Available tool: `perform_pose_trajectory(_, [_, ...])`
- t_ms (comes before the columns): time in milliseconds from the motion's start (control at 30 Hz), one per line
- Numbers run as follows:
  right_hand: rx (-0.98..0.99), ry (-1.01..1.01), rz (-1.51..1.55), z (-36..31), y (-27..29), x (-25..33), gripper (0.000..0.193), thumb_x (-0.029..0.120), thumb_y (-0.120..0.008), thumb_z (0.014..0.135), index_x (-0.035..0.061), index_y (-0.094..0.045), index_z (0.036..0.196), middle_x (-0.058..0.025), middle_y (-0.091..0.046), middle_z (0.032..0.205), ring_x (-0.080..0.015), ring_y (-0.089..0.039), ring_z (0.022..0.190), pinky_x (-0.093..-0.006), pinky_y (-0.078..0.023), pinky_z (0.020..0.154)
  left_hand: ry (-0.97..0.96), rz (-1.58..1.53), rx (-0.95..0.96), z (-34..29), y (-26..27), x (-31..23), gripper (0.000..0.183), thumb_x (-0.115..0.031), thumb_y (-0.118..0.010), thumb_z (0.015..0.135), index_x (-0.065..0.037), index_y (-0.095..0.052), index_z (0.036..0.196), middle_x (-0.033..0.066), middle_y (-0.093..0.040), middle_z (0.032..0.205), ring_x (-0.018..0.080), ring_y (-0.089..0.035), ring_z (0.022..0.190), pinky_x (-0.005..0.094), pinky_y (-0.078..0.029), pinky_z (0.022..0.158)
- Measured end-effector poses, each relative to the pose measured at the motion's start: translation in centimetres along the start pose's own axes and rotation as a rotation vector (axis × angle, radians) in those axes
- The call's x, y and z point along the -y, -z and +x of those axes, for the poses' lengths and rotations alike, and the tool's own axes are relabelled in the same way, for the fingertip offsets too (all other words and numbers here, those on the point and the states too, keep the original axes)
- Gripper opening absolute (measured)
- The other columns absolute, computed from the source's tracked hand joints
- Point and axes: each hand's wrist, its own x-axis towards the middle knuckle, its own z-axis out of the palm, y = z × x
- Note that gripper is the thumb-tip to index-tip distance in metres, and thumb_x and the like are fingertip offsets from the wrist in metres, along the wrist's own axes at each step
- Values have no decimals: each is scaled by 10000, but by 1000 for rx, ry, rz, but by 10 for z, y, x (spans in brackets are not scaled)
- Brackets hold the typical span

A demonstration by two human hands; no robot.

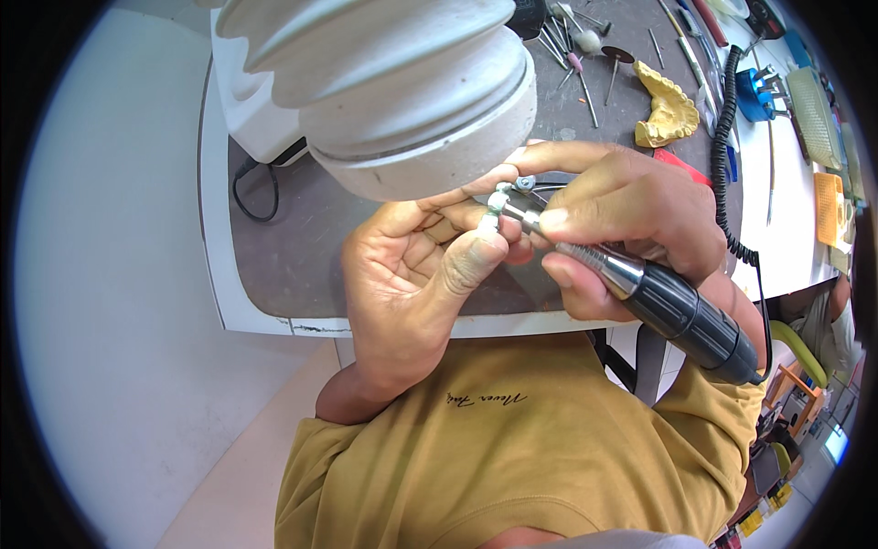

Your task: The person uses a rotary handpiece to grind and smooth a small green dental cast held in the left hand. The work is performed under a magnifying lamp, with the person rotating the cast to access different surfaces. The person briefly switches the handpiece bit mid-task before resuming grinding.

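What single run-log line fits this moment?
left hand: pinches small white piece | right hand: grips rotary handpiece, tip at piece | behind: yellow dental cast

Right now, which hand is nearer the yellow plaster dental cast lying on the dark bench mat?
The right. The right hand, gripping the black and silver rotary handpiece, sits just below the yellow plaster dental cast. The left hand is farther, down to the left.

Glossy metal-and-black-plastic handpiece [654, 293]
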Motion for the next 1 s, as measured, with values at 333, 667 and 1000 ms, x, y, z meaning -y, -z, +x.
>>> perform_pose_trajectory(333, [12,3,16,1,1,1,193,-15,-708,783,-13,-627,957,-127,-669,833,-359,-700,929,-463,-568,843,-6,-37,2,-1,1,0,382,-89,-636,934,94,-531,1252,91,-660,956,133,-651,887,285,-557,832])
perform_pose_trajectory(667, [13,-15,21,1,2,4,208,-21,-713,771,-12,-628,961,-122,-667,832,-376,-694,951,-456,-570,833,-11,6,-2,-1,1,-1,417,-143,-656,932,87,-528,1254,72,-652,958,109,-645,875,270,-556,812])
perform_pose_trajectory(1000, [21,-22,29,2,2,5,204,-19,-712,775,-7,-631,961,-122,-671,840,-372,-693,953,-464,-559,856,-40,-79,43,-1,6,1,337,-25,-605,945,98,-542,1253,128,-680,973,167,-660,900,318,-557,864])
